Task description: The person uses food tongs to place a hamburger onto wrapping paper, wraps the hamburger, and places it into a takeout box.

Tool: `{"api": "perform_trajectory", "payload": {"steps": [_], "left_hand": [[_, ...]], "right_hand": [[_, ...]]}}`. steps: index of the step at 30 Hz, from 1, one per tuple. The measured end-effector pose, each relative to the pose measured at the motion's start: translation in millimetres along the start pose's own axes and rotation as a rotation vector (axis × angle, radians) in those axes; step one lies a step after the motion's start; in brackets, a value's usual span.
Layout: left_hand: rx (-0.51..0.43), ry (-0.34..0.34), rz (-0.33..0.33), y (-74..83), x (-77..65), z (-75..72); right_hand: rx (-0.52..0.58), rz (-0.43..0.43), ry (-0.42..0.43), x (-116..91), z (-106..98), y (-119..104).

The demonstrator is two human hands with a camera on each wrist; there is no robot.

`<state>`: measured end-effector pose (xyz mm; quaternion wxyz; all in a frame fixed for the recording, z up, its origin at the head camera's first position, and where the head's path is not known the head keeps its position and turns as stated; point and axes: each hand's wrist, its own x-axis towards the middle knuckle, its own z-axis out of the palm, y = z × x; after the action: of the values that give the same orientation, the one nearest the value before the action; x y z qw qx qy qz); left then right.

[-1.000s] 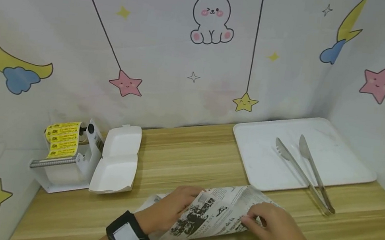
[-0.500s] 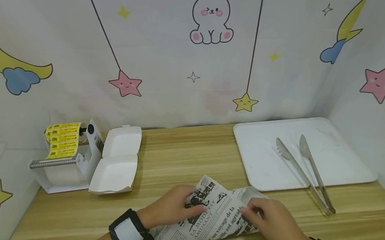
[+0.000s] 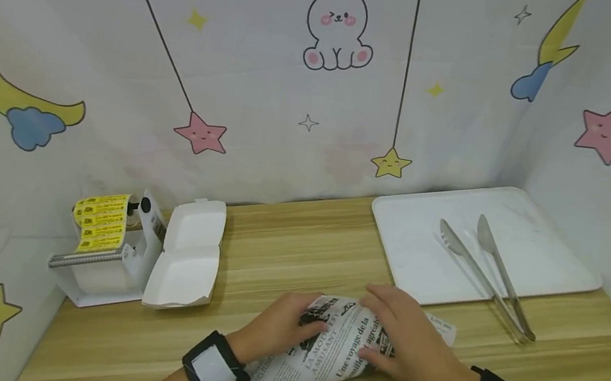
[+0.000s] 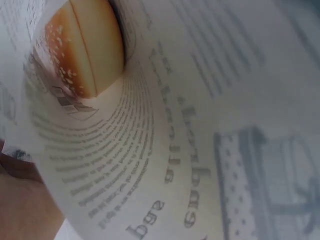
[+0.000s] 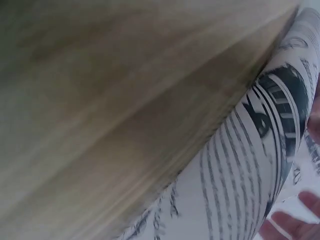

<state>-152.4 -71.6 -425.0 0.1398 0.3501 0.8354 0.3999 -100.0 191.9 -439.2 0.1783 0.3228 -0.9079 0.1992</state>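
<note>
Newspaper-print wrapping paper (image 3: 324, 364) lies rolled into a tube at the front of the table. Inside it, the left wrist view shows a sesame-topped bun (image 4: 90, 47) with a split along its side; from the head view the bun is hidden. My left hand (image 3: 277, 330) holds the roll's far side, thumb on top and fingers behind it. Around the roll's right part my right hand (image 3: 415, 347) is curled, its thumb on the near side and its fingers over the top. A loose paper end sticks out beyond the right hand.
An open white clamshell box (image 3: 185, 258) stands at the left, beside a dispenser with a roll of yellow labels (image 3: 102, 223). Metal tongs (image 3: 491, 280) lie across the edge of a white tray (image 3: 554, 259) at the back right. A printed cloth (image 3: 267, 84) backs the table.
The paper's raised flap has come down over the top and the roll is tighter. My right hand has moved left and spread over the roll; the left hand's thumb has come on top.
</note>
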Motion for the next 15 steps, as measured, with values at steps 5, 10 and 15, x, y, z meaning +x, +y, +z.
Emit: {"api": "perform_trajectory", "payload": {"steps": [5,10,15], "left_hand": [[0.006,0.040,-0.007,-2.0,3.2,4.0],[0.033,0.066,-0.031,-4.2,6.3,5.8],[0.095,0.090,-0.156,-5.8,6.8,6.6]], "right_hand": [[0.012,-0.053,-0.084,-3.9,6.0,-7.5],[-0.012,-0.019,-0.117,-6.6,7.4,-10.0],[-0.028,0.008,-0.146,-8.4,6.2,-10.4]]}}
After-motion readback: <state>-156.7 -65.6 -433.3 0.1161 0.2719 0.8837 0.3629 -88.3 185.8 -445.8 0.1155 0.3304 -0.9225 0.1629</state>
